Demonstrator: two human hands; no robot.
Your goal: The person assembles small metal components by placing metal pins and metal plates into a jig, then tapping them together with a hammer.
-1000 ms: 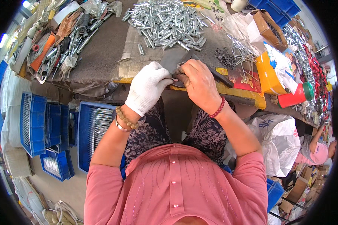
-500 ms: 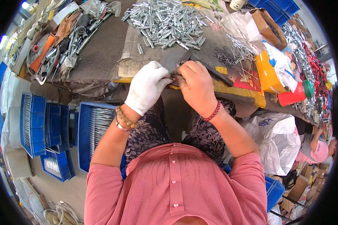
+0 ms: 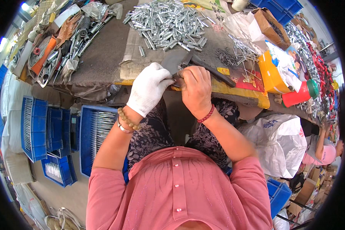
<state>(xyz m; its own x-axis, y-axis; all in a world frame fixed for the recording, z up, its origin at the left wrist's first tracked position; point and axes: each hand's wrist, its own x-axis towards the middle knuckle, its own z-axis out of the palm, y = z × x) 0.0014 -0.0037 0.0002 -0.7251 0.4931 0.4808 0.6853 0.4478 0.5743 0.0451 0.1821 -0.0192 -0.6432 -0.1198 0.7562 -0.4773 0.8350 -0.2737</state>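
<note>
Moved since the earlier frame: right hand (image 3: 196, 90), bare, brought slightly leftward and nearer the body, its red bracelet (image 3: 206, 114) carried along. Left hand (image 3: 149, 89), in a white knitted glove, is kept in nearly the same spot.

Item held: one small dark piece (image 3: 176, 76), located between the two sets of fingertips at the front edge of the table (image 3: 99, 57). It is mostly covered by fingers; its full shape cannot be told.

Left hand: thumb and forefinger pinched on the piece, other fingers curled. Right hand: thumb and bent fingertips closed on its other side.

Handling, as judged: light, probably stiff, easily dropped for its smallness; likely slick under bare skin, better gripped by the glove's knit. Best taken by opposite ends, with fingertips only.

Surroundings: grey metal plate (image 3: 172, 60), laid just beyond the fingertips; dark bar (image 3: 218, 78), slanted beside the right hand; short silver tubes (image 3: 166, 25), heaped farther back; single tube (image 3: 141, 51), set apart at the heap's near left; thin rods (image 3: 243, 50) and small dark pins (image 3: 226, 56), scattered to the right; red jar (image 3: 295, 97), green-lidded, tilted beside a yellow box (image 3: 272, 73). Below, to the left: blue bin (image 3: 85, 145), packed with long silver rods.
</note>
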